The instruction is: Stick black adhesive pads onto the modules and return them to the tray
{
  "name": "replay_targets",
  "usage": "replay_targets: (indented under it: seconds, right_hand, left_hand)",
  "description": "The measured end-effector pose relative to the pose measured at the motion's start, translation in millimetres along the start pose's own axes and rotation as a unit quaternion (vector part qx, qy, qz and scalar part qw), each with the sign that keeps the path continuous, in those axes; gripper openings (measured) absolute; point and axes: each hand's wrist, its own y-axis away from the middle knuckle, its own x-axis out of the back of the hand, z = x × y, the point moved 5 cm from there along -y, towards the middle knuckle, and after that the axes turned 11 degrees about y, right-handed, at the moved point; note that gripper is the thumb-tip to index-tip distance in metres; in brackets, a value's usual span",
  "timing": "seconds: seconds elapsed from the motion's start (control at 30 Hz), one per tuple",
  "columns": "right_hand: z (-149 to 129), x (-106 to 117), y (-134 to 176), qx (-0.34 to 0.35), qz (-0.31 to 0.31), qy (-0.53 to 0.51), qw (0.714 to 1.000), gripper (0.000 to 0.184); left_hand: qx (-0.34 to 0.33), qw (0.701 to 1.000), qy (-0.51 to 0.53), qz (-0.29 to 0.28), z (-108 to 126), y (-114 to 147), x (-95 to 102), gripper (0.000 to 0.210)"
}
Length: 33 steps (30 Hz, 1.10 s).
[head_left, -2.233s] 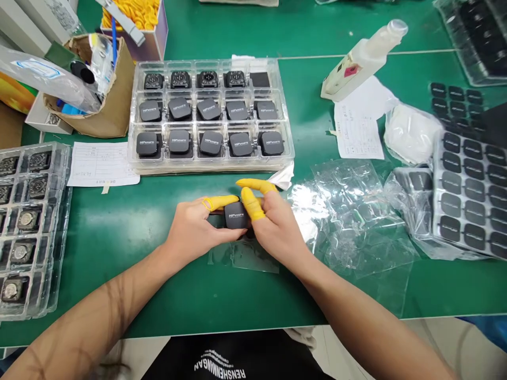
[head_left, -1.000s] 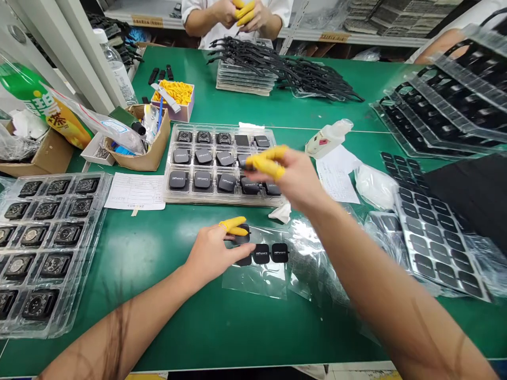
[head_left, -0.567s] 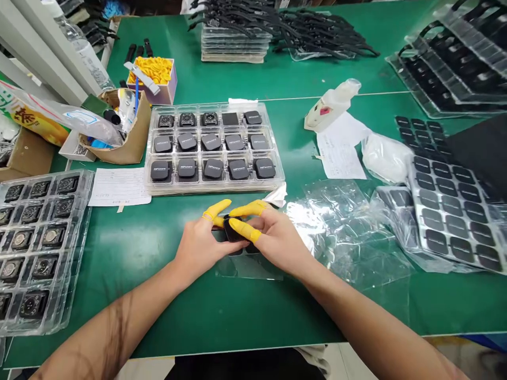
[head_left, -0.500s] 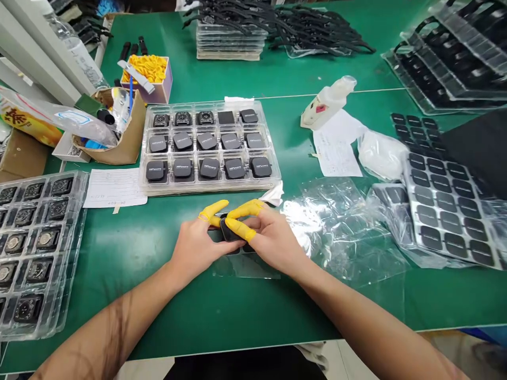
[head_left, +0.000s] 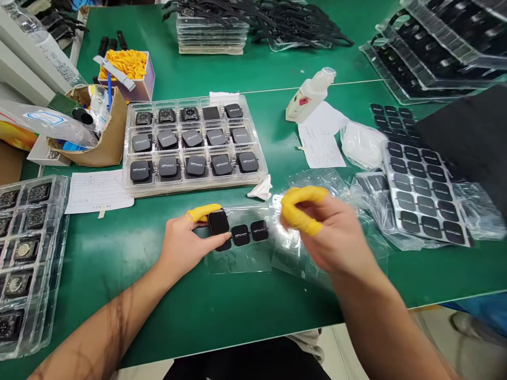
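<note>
My left hand [head_left: 188,237], a yellow cover on its index finger, grips a black square watch case [head_left: 218,222] with the dark glossy face up. Under and beside it lies a clear sheet bearing black square film stickers [head_left: 241,235] with white lettering. My right hand [head_left: 332,232] is raised to the right of that sheet, thumb and index finger in yellow covers and curled together in a pinch. Whatever may be between those fingertips is too small or blurred to make out. Beyond my hands, a clear tray [head_left: 190,186] holds several watch cases, most showing lettered black squares.
Another tray of watches [head_left: 37,264] stands at the left. Cardboard box [head_left: 113,142] and a box of yellow finger covers [head_left: 148,79] sit behind it. To the right are a white bottle [head_left: 309,97], crumpled clear plastic [head_left: 293,261] and sticker sheets [head_left: 422,187].
My right hand has come off the watch case and moved right, uncovering the lettered stickers. My left hand still holds the case, now with its face turned up. The view has shifted slightly.
</note>
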Motion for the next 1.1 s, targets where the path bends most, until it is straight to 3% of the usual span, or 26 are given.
replay_targets:
  seconds: [0.07, 0.13, 0.2, 0.27, 0.33, 0.47, 0.6, 0.83, 0.97, 1.1]
  right_hand:
    - [24.6, 24.1, -1.8, -0.030, 0.032, 0.131, 0.990, 0.029]
    - [37.8, 34.3, -7.3, -0.015, 0.067, 0.251, 0.966, 0.026]
    - [35.8, 28.5, -16.8, 0.055, 0.088, 0.315, 0.943, 0.021]
    - [25.7, 12.3, -27.8, 0.139, 0.070, 0.346, 0.925, 0.016]
    - [14.8, -0.8, -36.3, 0.180, 0.046, 0.333, 0.924, 0.009]
    - [-15.6, -9.2, -32.0, 0.222, 0.059, 0.243, 0.942, 0.006]
    - [-44.2, -39.2, -13.5, 0.304, -0.050, 0.136, 0.942, 0.008]
    - [-35.9, -59.3, -15.8, 0.234, -0.082, 0.117, 0.962, 0.009]
    - [-35.4, -57.1, -16.2, 0.191, -0.042, 0.144, 0.970, 0.017]
    - [-35.4, -61.1, -12.5, 0.206, -0.036, 0.131, 0.969, 0.018]
  left_hand:
    - [0.017, 1.000, 0.011, -0.004, -1.6, -0.1, -0.1, 0.052]
    - [0.025, 0.999, 0.022, -0.010, -2.4, -0.3, -0.5, 0.054]
    - [0.029, 0.999, 0.021, -0.011, -2.5, -0.6, -0.6, 0.055]
    - [0.027, 0.999, 0.012, -0.012, -2.3, -1.2, -0.6, 0.056]
    - [0.022, 1.000, 0.011, -0.010, -2.1, -2.0, -0.5, 0.057]
    - [0.018, 0.999, 0.035, -0.018, -3.5, -2.4, -1.6, 0.056]
    - [-0.013, 0.999, 0.024, -0.025, -2.3, -2.4, -3.0, 0.049]
    - [-0.036, 0.999, 0.026, -0.012, -2.9, -2.3, -2.2, 0.048]
    - [-0.026, 0.999, 0.023, 0.000, -1.9, -1.8, -1.7, 0.046]
    - [-0.028, 0.999, 0.023, 0.002, -0.4, -1.0, -2.9, 0.048]
